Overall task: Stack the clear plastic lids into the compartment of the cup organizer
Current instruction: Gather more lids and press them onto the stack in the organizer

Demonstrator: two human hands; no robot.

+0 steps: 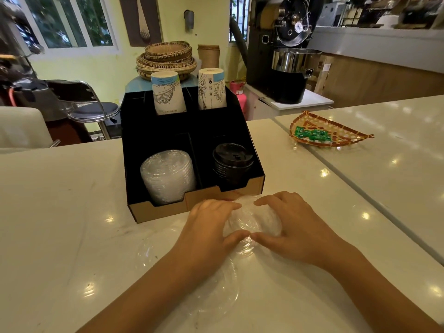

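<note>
Both hands, left (211,222) and right (290,224), cup a stack of lids (254,221) on the counter, fingers curled round it, thumbs touching. Squeezing evenly should keep it aligned for the organizer (153,211) just beyond the fingertips.

Front-left compartment (165,145) is nearly filled by the clear lid stack (168,176), open only above. Black lids (231,162) block the right one. 2 paper cups (168,92) crowd the back. Worktop (60,212) left lies bare.
</note>
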